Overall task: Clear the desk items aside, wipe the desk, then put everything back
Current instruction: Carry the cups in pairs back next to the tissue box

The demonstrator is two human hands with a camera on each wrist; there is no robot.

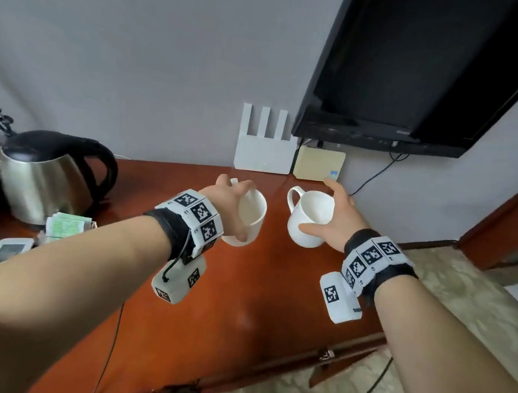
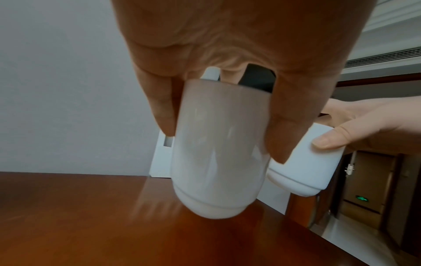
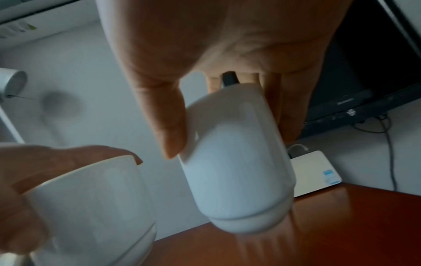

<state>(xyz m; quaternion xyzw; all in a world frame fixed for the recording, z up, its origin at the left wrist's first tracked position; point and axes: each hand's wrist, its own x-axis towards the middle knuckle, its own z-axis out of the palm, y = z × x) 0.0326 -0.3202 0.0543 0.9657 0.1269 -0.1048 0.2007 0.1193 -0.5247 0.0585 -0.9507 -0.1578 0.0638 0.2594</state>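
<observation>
Both hands grip white mugs above the desk (image 1: 213,304): left hand (image 1: 230,199) one mug (image 1: 247,216), right hand (image 1: 342,218) another (image 1: 310,218).

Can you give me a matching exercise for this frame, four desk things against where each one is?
Things:
1. left mug
2. right mug
3. kettle
4. white router

Places:
A. stands against the wall, left of the beige box
B. gripped by the right hand, lifted off the desk
C. on the desk's left end, beside green packets
D. gripped by the left hand, lifted off the desk

Pairs: 1-D, 2-B, 3-C, 4-A
</observation>
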